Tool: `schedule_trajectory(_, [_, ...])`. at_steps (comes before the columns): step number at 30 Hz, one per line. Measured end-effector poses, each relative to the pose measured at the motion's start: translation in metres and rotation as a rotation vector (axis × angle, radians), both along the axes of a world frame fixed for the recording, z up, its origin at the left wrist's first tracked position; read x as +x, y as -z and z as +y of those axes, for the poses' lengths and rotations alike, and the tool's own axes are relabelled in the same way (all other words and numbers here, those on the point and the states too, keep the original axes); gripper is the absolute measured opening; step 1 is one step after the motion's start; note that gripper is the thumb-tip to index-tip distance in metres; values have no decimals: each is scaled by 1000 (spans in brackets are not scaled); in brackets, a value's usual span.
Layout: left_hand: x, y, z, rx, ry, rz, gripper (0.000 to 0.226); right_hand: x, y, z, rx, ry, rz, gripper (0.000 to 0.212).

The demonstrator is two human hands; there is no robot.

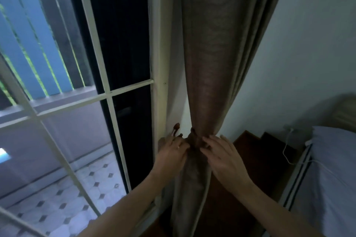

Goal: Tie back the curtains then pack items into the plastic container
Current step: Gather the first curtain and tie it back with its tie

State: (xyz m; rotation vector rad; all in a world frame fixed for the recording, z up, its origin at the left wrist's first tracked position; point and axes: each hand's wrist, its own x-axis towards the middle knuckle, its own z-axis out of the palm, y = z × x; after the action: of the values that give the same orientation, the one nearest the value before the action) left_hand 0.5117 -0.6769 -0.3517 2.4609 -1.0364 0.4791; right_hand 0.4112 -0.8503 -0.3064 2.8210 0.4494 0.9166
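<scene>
1. Beside the white window frame (156, 44), the brown curtain (210, 63) hangs in long folds, cinched to a narrow waist by a dark tieback (193, 140).
2. The left hand (171, 150) has its grip clamped on the tieback, just under a hook (176, 127) on the frame.
3. The right hand (217, 153) rests bent fingers on the bunched cloth; whether its grip is closed I cannot tell.
4. Below the waist the cloth flares out.

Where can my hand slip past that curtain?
There's a narrow bare strip of wall between the window frame and the brown curtain, above the hook. More room lies right of the curtain: bare wall and brown floor before the bed. It's crowded at the hook.
</scene>
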Motion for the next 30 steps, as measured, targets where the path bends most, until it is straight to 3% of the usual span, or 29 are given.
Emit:
schedule_trajectory(4, [-6,4,6,-71,136,-50,22,0,15,5,323,110,1,30])
schedule_trajectory(8, [-5,-1,17,-57,75,109,29,5,30,18,523,187,144,27])
schedule_trajectory(11, [4,-2,19,180,145,-12,25,8,28,31,516,229,137,16])
schedule_trajectory(13, [11,-5,23,238,166,-96,19,11,22,40,475,237,80,10])
schedule_trajectory(15, [13,-14,30,172,115,-154,22,13,15,49,461,234,36,8])
schedule_trajectory(17, [12,-28,40,101,30,-205,17,14,10,58,535,195,27,18])
schedule_trajectory(21, [14,-34,53,38,68,-208,12,11,3,58,926,235,-44,16])
schedule_trajectory(23, [8,-34,55,-59,135,-139,14,7,5,47,1039,326,131,34])
schedule_trajectory(26, [-1,-29,51,-53,176,-210,24,6,13,43,1086,317,427,31])
schedule_trajectory(30, [-4,-31,41,145,131,-369,19,14,15,62,1268,303,386,17])
